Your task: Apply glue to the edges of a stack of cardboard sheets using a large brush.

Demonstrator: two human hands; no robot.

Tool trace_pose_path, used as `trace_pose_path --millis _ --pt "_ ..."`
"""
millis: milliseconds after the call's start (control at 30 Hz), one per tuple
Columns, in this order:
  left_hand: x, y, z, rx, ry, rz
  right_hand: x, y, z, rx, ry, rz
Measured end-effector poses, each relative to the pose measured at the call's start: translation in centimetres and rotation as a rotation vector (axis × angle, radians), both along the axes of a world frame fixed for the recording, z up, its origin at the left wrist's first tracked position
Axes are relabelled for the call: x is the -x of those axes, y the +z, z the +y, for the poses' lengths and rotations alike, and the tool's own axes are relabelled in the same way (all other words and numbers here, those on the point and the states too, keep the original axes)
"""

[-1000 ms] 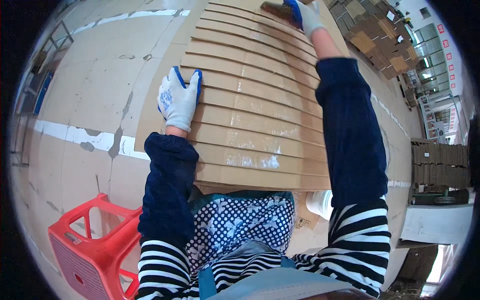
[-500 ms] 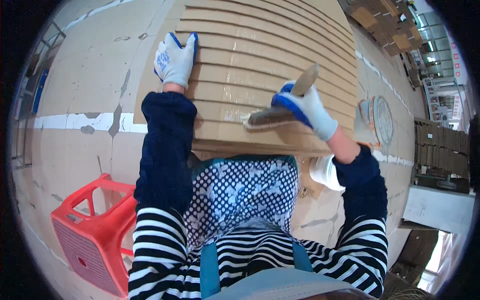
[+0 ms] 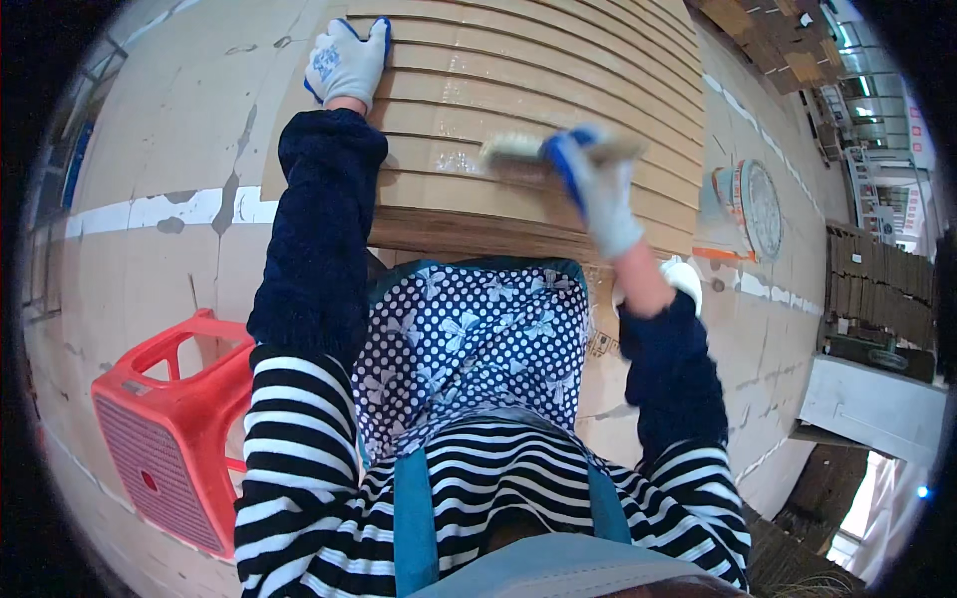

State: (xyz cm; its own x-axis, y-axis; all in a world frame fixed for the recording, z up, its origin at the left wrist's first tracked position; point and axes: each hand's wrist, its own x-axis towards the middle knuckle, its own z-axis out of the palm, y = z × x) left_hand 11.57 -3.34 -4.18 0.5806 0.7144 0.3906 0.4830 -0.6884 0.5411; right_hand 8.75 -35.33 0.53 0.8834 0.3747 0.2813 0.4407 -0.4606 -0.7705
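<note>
R hand (image 3: 595, 189) grips brush (image 3: 523, 152), long axis approx. crosswise, bristles (image 3: 496, 150) L of grip, cardboard (image 3: 538, 85) under; L hand (image 3: 346, 63) spread on its edge, fwd & L of grip.

Motion blur softens the right hand (image 3: 598, 189) and the brush (image 3: 518, 150); finger placement on the handle is indistinct, and contact between bristles and cardboard sheets (image 3: 434, 194) cannot be confirmed. The upper picture edge cuts off the sheets' far end. The palm of the left hand (image 3: 346, 66) is hidden. The right forearm (image 3: 645, 283) partly covers a white container (image 3: 686, 281).
</note>
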Motion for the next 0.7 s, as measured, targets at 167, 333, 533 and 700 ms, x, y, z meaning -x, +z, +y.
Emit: trace_pose_path --millis 167,333,533,700 --pt "-0.1 0.0 -0.6 -0.019 0.022 -0.002 3.4 1.9 2.1 -0.062 0.028 0.045" --pt "-1.4 0.6 -1.3 -0.062 -0.023 -0.067 -8.3 5.3 6.8 0.101 0.033 -0.461" --pt "0.0 0.1 -0.3 -0.075 0.023 -0.07 0.8 2.1 8.1 0.168 0.255 -0.561" --pt "0.2 0.2 -0.5 -0.035 0.036 -0.055 3.8 3.7 6.3 0.253 0.479 -0.306"
